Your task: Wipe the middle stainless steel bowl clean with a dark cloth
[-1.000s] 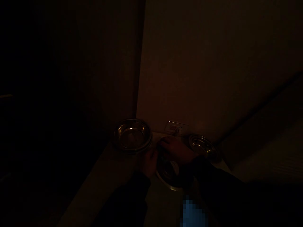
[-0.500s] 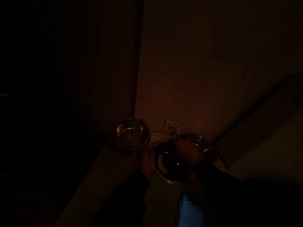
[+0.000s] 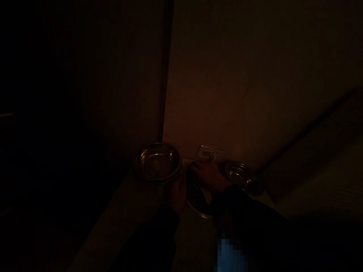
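The picture is very dark. A round metal bowl (image 3: 204, 216) sits on a narrow surface between my hands. My left hand (image 3: 178, 194) is wrapped against the bowl's left side and holds it. Over the far part of the same bowl reaches my right hand (image 3: 210, 175), its fingers bent down near the far rim. Whether anything is in those fingers is lost in the dark. Another shiny metal bowl (image 3: 157, 163), seemingly stacked on others, stands left of my left hand, with a pale patch inside. To the right of my right hand lies a further metal bowl (image 3: 242, 176).
A wall socket plate (image 3: 211, 152) sits low on the wall (image 3: 227, 94) just behind the middle bowl. The counter-like surface (image 3: 119, 223) runs along the wall, with deep shadow left of its edge. A blurred blue patch (image 3: 231, 257) shows at the bottom.
My right hand has shifted left across the far part of the middle bowl, uncovering more of the right-hand bowl. My left hand stays at the bowl's side.
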Demonstrator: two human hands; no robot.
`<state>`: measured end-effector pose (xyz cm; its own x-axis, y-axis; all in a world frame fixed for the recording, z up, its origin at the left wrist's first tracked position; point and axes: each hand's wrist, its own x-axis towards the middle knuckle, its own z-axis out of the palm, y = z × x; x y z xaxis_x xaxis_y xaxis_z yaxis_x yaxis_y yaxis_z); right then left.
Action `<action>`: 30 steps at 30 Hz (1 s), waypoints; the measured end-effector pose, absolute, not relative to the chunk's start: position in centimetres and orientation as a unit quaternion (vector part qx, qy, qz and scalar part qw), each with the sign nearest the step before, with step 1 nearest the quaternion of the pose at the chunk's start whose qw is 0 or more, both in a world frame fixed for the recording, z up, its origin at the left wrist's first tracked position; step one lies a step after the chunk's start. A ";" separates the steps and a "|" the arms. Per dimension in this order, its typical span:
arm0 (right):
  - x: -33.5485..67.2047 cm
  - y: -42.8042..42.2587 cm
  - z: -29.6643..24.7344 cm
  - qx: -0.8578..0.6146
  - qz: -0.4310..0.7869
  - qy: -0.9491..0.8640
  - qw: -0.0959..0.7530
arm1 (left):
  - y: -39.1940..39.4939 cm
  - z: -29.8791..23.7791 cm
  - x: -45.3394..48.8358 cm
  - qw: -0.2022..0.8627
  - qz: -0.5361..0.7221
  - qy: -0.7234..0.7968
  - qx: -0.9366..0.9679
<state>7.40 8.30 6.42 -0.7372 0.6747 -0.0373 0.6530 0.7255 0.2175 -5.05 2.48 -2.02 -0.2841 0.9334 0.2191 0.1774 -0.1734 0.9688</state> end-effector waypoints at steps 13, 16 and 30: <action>10.6 7.6 6.3 0.473 0.134 0.867 0.079 | 2.3 -1.6 -4.5 0.389 0.567 0.560 0.462; 10.1 7.8 6.0 0.464 0.140 0.872 0.074 | 2.3 -1.7 -4.4 0.379 0.580 0.556 0.459; 12.2 8.0 5.7 0.428 0.134 0.891 0.079 | 2.1 -1.2 -4.2 0.389 0.575 0.565 0.445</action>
<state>12.23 7.99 5.75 -0.6219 0.7826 -0.0257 0.7405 0.5985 0.3058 -4.19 2.07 -1.16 -0.3010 0.9508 0.0734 0.0562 -0.0592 0.9967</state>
